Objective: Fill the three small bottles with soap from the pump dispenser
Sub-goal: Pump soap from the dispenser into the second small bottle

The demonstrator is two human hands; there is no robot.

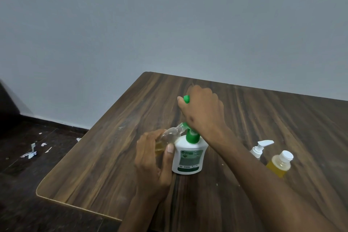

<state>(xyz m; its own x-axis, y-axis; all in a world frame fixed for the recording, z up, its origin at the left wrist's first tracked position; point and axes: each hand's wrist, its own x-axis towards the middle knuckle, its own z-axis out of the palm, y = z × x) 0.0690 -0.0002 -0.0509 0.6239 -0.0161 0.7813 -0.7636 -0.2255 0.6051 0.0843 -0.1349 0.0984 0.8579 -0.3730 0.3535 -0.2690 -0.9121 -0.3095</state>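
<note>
Two bare arms reach in from the near edge over the dark brown wooden table (105, 165). From the head camera, the left hand (152, 158) is wrapped around a small clear plastic bottle (169, 136). It holds the bottle tipped, with the open mouth right at the green spout of the white soap dispenser with the green pump (188, 154), which stands in the middle of the table. A bit of yellow soap sits low in the bottle, so it is only partly full.

The right hand (202, 111) sits on top of the pump head with its fingers curled. A small green piece (186, 99) pokes out by the far side of that hand. It may be a cap held in the fingers, but the view is too poor to be sure.

To do this step well, keep the bottle mouth snug under the spout. Push the pump down slowly and let it come all the way up. Watch the soap level so it does not spill over.

On the right, near the arm, stand a small bottle of yellow soap with a white cap (280, 164) and a white pump top (260, 148). The third small bottle is not clearly in sight.
</note>
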